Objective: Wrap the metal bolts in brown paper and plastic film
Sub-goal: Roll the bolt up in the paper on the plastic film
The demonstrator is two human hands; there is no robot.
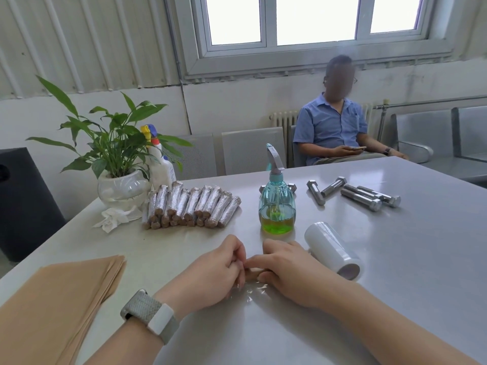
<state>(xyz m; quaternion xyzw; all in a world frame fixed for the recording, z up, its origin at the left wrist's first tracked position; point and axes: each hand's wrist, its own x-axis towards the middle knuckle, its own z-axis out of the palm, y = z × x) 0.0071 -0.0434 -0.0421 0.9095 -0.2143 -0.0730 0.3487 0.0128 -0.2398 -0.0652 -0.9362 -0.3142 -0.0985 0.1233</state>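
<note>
Both hands are brought together on the bench (pixel 395 259), just in front of the spray bottle (pixel 277 204). The left hand (pixel 210 270) and the right hand (pixel 292 270) are curled with fingertips meeting, and a small brown paper-wrapped bolt (pixel 253 273) appears to be pinched between them, though most of it is hidden by the fingers. A crinkled piece of clear plastic film (pixel 253 292) is seen on the bench directly under the hands. A watch with a woven band (pixel 150 313) is worn on the left wrist.

Just right of the spray bottle and nearer the hands, a roll of plastic film (pixel 334 250) is laid on its side. Behind the bottle and to its right, several bare metal bolts (pixel 361 194) are scattered. Left of the bottle, a pile of finished wrapped bolts (pixel 189 206) is stacked in a row, with a potted plant (pixel 116 154) behind it. Far left of the bottle, near the bench edge, a stack of brown paper sheets (pixel 58 306) is kept. A seated person in a blue shirt (pixel 334 127) is seen beyond the bench.
</note>
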